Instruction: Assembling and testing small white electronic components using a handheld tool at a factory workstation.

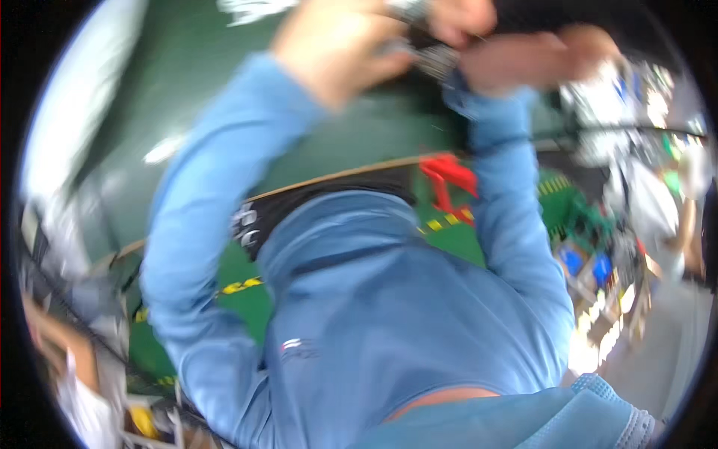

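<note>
Both of my hands are raised over the dark green tabletop (pixel 202 97), at the upper edge of the head view. My left hand (pixel 336 49) is closed, its fingertips pinched at a small grey and dark thing (pixel 436 61) between the hands. On the other side of it my right hand (pixel 535 60) has its fingers bent in towards the same spot. Motion smears both hands and the small thing, so its kind does not show. Blue sleeves cover both forearms.
A red bent piece (pixel 449 179) is by the table's front edge, above a green floor with yellow-black tape (pixel 243 285). White bags (pixel 636 191) and blue items (pixel 583 263) crowd the right. Parts of other people show at the far left (pixel 67 344) and far right (pixel 688 217).
</note>
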A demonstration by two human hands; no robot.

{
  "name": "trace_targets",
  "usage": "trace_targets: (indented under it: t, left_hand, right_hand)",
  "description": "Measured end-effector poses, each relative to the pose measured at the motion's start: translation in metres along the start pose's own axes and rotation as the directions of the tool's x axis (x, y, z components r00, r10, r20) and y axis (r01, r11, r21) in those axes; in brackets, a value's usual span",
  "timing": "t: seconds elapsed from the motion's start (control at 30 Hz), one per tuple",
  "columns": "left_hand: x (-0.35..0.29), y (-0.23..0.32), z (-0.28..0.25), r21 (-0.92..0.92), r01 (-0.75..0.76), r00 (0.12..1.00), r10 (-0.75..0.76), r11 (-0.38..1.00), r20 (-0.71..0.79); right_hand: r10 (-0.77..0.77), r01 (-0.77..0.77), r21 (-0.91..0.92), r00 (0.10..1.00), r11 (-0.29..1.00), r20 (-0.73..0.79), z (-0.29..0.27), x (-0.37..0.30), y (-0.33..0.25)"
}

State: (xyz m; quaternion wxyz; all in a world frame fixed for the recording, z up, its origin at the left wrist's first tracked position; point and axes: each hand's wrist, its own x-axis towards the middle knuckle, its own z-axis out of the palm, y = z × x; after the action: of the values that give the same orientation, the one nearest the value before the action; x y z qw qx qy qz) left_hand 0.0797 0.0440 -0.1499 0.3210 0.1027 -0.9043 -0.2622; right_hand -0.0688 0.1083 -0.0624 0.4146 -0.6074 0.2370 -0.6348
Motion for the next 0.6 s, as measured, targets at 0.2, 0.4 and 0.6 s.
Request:
trace_targets:
  t: [0.2, 0.4, 0.6]
  left_hand:
    - [0.004, 0.015, 0.008, 0.108, -0.026, 0.999, 0.031, 0.994, -0.041]
    - [-0.007, 0.015, 0.003, 0.186, 0.014, 1.0, -0.009, 0.982, -0.023]
    - [0.007, 0.013, 0.008, 0.101, -0.079, 0.996, 0.083, 0.992, -0.039]
  right_hand:
    - [-0.165, 0.163, 0.032, 0.983, 0.986, 0.081, -0.024, -0.007, 0.009]
    - [-0.16, 0.151, 0.084, 0.979, 0.985, 0.125, -0.015, -0.004, 0.015]
    - [-0.153, 0.145, 0.066, 0.978, 0.987, 0.14, -0.023, -0.007, 0.009]
